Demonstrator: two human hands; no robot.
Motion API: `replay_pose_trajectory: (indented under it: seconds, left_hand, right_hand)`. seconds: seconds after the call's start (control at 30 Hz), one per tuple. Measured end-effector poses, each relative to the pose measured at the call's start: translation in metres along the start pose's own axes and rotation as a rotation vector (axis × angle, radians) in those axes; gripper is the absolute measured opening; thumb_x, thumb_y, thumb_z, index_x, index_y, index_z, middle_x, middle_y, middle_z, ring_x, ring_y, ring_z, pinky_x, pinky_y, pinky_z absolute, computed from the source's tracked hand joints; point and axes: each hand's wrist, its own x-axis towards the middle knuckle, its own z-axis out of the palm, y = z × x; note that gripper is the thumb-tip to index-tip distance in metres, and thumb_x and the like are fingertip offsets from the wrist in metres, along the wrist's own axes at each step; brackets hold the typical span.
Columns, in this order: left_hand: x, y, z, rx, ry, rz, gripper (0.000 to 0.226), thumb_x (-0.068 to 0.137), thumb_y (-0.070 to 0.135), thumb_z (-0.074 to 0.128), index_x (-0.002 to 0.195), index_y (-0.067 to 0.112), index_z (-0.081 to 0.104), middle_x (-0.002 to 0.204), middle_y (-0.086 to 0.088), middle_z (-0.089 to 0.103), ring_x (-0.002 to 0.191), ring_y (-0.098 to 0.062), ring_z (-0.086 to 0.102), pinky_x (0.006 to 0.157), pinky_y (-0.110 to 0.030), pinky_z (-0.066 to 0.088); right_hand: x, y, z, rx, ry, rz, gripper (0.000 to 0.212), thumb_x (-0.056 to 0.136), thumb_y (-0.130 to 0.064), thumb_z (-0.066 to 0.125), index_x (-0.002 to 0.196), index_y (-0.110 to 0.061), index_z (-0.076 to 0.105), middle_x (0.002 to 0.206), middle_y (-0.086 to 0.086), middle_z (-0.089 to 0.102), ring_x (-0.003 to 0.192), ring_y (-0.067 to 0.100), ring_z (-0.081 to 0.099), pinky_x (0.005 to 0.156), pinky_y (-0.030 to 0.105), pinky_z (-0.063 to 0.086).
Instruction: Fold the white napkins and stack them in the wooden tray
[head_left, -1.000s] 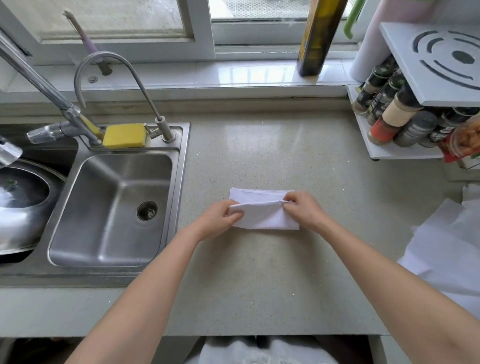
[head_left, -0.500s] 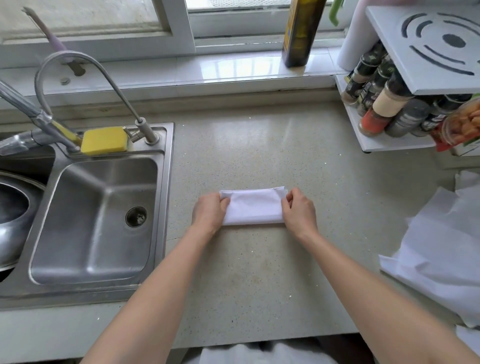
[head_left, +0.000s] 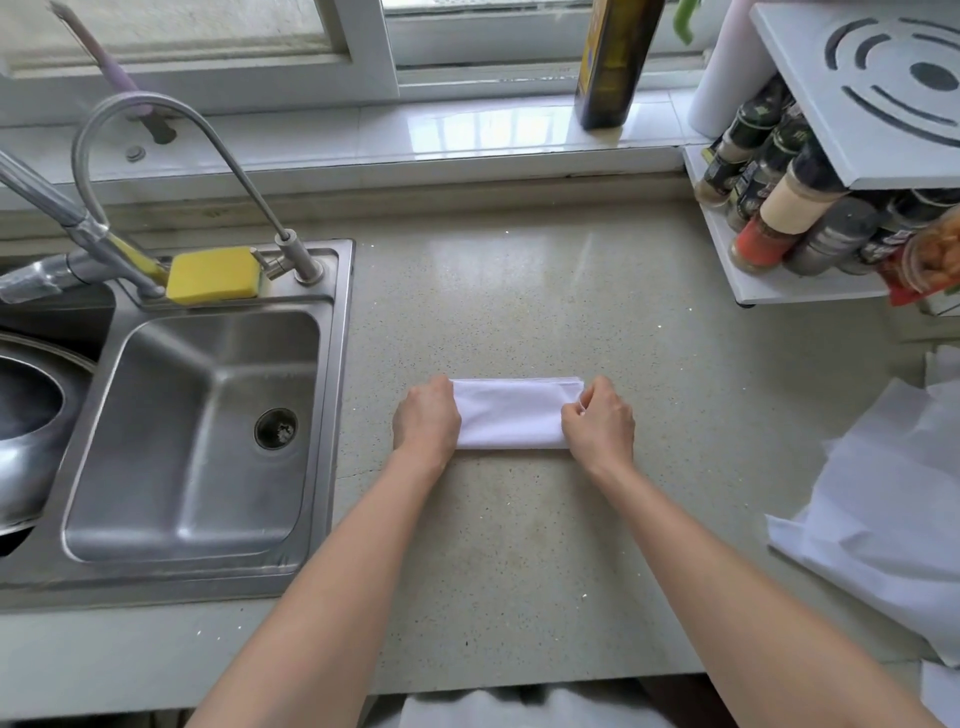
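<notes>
Fingers (head_left: 584, 399) of the right hand (head_left: 600, 423) are seen curled inward, and the right end of a folded white napkin (head_left: 511, 413) is pinched between them and the thumb. At the opposite end, the left hand (head_left: 426, 418) is laid over the napkin's left edge; its fingers are bent down over that edge, but whether the cloth is gripped or only pressed cannot be told, since the fingertips are hidden under the hand.

The napkin is folded into a narrow band, lying flat and stretched from left to right between the two hands. It is placed on the speckled surface (head_left: 519, 545), roughly in the middle, well apart from the sink (head_left: 192, 436) at the left. Thin layered edges are visible along its far side.

Both bare forearms are extended from the near edge toward the napkin.

At the right edge of the surface, a loose pile of white napkins (head_left: 893, 509) is spread, unfolded and rumpled. Behind it, a white rack (head_left: 779, 291) is loaded with spice jars (head_left: 779, 218). A dark bottle (head_left: 613, 62) is stood on the windowsill. On the sink's back rim, a yellow sponge (head_left: 214, 274) is set beside a curved tap (head_left: 156, 135). A metal pot lid (head_left: 31, 415) is partly seen at the far left.
</notes>
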Motion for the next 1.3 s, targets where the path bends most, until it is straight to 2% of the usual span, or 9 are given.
replay_pose_trajectory:
  seconds: [0.33,0.47,0.57,0.67,0.83,0.93,1.03,1.13,1.3]
  left_hand:
    - [0.01,0.008,0.0,0.109,-0.019,-0.058,0.025,0.097,0.007,0.035,0.101,0.006,0.059,0.104,-0.018,0.063,0.092,-0.034,0.058,0.065,-0.034,0.037]
    - [0.01,0.008,-0.001,0.121,-0.027,-0.059,0.025,0.099,0.01,0.036,0.105,0.006,0.06,0.108,-0.018,0.062,0.096,-0.035,0.058,0.067,-0.033,0.037]
    - [0.009,0.009,-0.002,0.122,-0.021,-0.064,0.025,0.099,0.01,0.036,0.105,0.006,0.06,0.108,-0.018,0.062,0.096,-0.035,0.058,0.067,-0.033,0.037]
    - [0.01,0.008,-0.001,0.108,-0.015,-0.055,0.024,0.099,0.012,0.037,0.103,0.006,0.06,0.107,-0.018,0.063,0.095,-0.035,0.058,0.067,-0.033,0.037]
    - [-0.001,0.009,-0.005,0.081,0.087,-0.061,0.026,0.102,0.021,0.035,0.105,0.01,0.059,0.106,-0.013,0.062,0.094,-0.033,0.058,0.065,-0.034,0.036]
    - [-0.016,0.008,0.005,0.171,0.328,0.245,0.031,0.093,0.011,0.047,0.122,0.015,0.058,0.12,-0.01,0.059,0.108,-0.029,0.056,0.081,-0.038,0.046]
    - [-0.018,0.006,0.023,0.299,0.122,0.534,0.052,0.098,0.025,0.024,0.149,0.015,0.03,0.155,-0.008,0.028,0.144,-0.027,0.023,0.117,-0.044,0.013]
    - [-0.015,-0.008,0.036,0.319,-0.064,0.451,0.061,0.094,0.044,-0.007,0.151,0.022,-0.012,0.159,0.003,-0.018,0.143,-0.015,-0.022,0.116,-0.037,-0.015]
    - [-0.002,-0.025,0.031,0.318,-0.053,0.423,0.065,0.088,0.049,-0.012,0.147,0.023,-0.021,0.153,0.005,-0.028,0.139,-0.011,-0.027,0.115,-0.034,-0.017]
  right_hand:
    - [0.002,-0.001,0.005,-0.187,0.058,-0.017,0.015,0.097,-0.017,0.042,0.106,-0.007,0.048,0.097,0.015,0.062,0.086,0.034,0.059,0.067,0.038,0.044]
    - [0.002,0.004,0.01,-0.361,0.225,-0.351,0.036,0.085,0.002,0.057,0.119,-0.008,0.052,0.121,0.013,0.055,0.109,0.032,0.054,0.087,0.038,0.047]
    - [-0.004,-0.003,0.025,-0.397,0.063,-0.66,0.05,0.094,-0.007,0.04,0.144,-0.01,0.039,0.15,0.011,0.037,0.14,0.029,0.032,0.116,0.035,0.01]
    - [-0.009,0.005,0.037,-0.51,-0.197,-0.628,0.066,0.09,-0.043,-0.006,0.152,-0.02,-0.003,0.16,-0.004,-0.006,0.145,0.012,-0.014,0.115,0.03,-0.017]
    - [-0.006,0.012,0.042,-0.536,-0.199,-0.598,0.063,0.087,-0.046,-0.011,0.147,-0.027,-0.016,0.156,-0.01,-0.018,0.138,0.006,-0.026,0.114,0.03,-0.02]
    - [-0.005,0.011,0.044,-0.55,-0.177,-0.59,0.06,0.088,-0.045,-0.01,0.146,-0.029,-0.018,0.153,-0.01,-0.022,0.14,0.008,-0.024,0.116,0.033,-0.017]
    - [-0.007,0.013,0.045,-0.574,-0.166,-0.601,0.058,0.091,-0.045,-0.008,0.146,-0.032,-0.018,0.154,-0.008,-0.023,0.144,0.014,-0.02,0.117,0.035,-0.015]
    - [-0.006,0.016,0.047,-0.571,-0.16,-0.627,0.057,0.093,-0.046,-0.004,0.148,-0.031,-0.013,0.155,-0.007,-0.02,0.144,0.015,-0.019,0.116,0.035,-0.014]
    - [-0.003,0.029,0.035,-0.54,-0.101,-0.5,0.063,0.089,-0.047,-0.005,0.148,-0.025,-0.012,0.154,-0.007,-0.02,0.142,0.006,-0.018,0.116,0.03,-0.015]
